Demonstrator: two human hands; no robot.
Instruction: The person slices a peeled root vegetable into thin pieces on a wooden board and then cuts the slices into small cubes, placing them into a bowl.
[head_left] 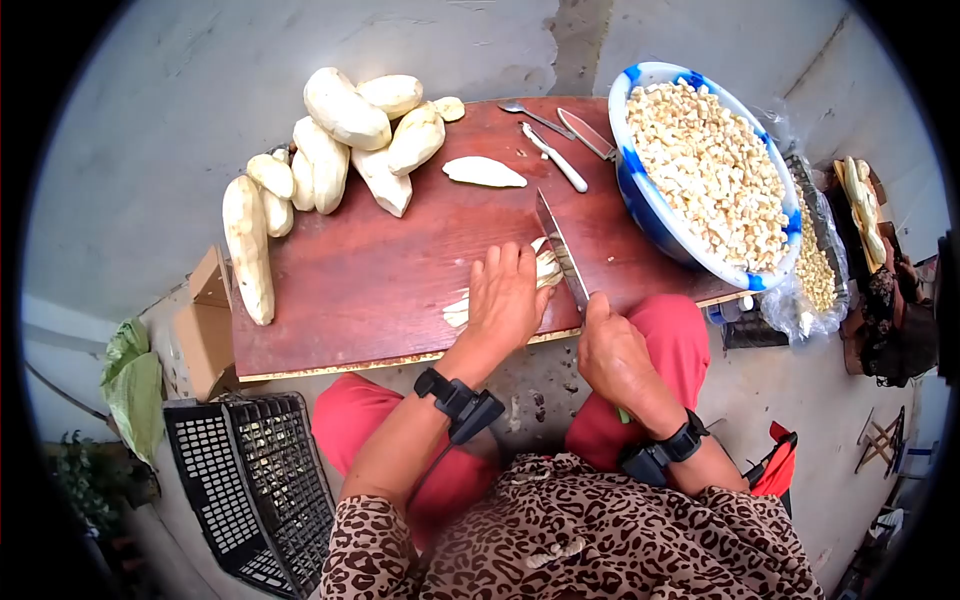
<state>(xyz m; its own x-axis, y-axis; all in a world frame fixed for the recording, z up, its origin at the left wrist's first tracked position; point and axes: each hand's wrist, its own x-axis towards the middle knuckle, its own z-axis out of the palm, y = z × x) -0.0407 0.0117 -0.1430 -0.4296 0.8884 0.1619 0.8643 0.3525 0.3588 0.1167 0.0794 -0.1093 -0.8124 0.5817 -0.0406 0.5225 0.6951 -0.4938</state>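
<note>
On the red-brown table (400, 270), my left hand (503, 300) lies over pale sliced root strips (548, 268), its fingers pressed together on them. My right hand (610, 345) is closed round the handle of a large knife (562, 243), whose blade stands beside the strips at their right. Behind the hands lies a cut root piece (484, 172). Several whole peeled roots (345, 110) are piled at the back left, and one long root (248, 250) lies at the left edge. A blue and white basin (655, 215) full of small pale cubes (710, 170) stands at the right.
A white-handled knife (555, 158), a spoon (535, 120) and a peeler-like tool (587, 134) lie at the back. Right of the basin is a plastic-lined crate of pieces (815, 270). A black crate (250, 490) and a cardboard box (200, 335) stand at the left.
</note>
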